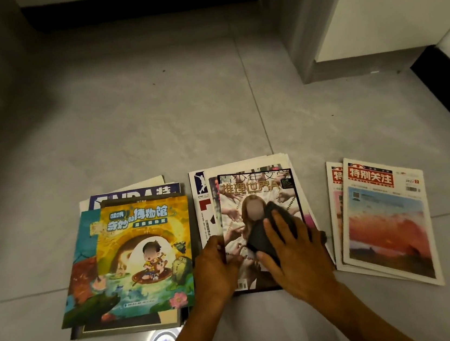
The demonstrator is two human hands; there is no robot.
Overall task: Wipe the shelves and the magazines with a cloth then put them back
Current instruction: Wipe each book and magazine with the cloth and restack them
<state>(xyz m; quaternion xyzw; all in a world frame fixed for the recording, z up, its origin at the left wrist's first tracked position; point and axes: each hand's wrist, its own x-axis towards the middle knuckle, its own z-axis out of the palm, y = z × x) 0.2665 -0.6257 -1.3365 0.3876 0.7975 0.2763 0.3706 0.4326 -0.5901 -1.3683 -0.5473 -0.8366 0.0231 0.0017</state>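
Wiping step — right hand (290, 247), fingers flat, presses dark folded cloth (259, 241) onto glossy pale magazine (255, 195) topping middle pile (246, 165), left hand (215, 265) gripping its left edge; next: sweep far half.

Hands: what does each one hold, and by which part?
The left hand grips the top magazine by its left edge. The right hand presses the dark cloth flat onto its cover, palm on top.

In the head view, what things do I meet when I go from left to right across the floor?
Yellow cartoon magazine pile → left hand, gripping the middle magazine → right hand pressing the dark cloth → red-title magazines.
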